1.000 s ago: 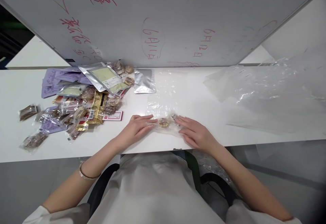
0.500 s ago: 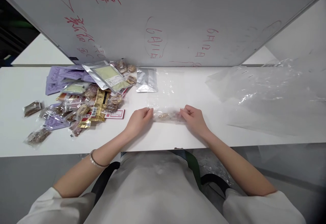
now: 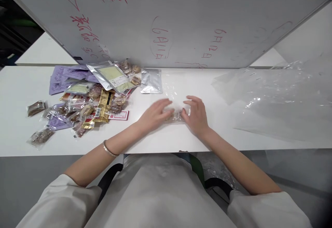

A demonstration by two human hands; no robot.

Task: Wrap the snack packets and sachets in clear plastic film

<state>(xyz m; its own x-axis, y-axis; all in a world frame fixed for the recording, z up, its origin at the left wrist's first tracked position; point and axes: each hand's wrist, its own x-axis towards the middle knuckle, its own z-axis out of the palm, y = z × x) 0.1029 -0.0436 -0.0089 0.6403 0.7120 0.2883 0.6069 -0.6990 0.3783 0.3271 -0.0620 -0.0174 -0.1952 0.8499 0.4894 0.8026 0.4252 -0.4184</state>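
In front of my body lies a clear plastic bag [image 3: 177, 116] with small pale brown pieces in its near end; its thin, see-through far part [image 3: 169, 89] stretches away from me over the table. My left hand [image 3: 157, 112] is over the bag's left side, fingers spread and partly covering it. At the right side, my right hand [image 3: 196, 115] has its fingers apart and curved, with the thumb at the bag's edge. Neither hand grips the bag. Just beyond my left hand lies a flat silver pouch [image 3: 151, 81].
To the left is a pile of snack packets: purple pouches [image 3: 58, 79], a silver-and-green pouch [image 3: 115, 77], a gold wrapper [image 3: 104, 105] and clear-wrapped brown pieces [image 3: 41, 136]. Large translucent plastic bags [image 3: 280, 103] cover the table's right side. A whiteboard [image 3: 186, 20] with red writing stands behind.
Both hands have let go of the bag's two ends and opened. My left hand has moved right, over the bag; my right hand's fingers have spread. The view has shifted slightly.
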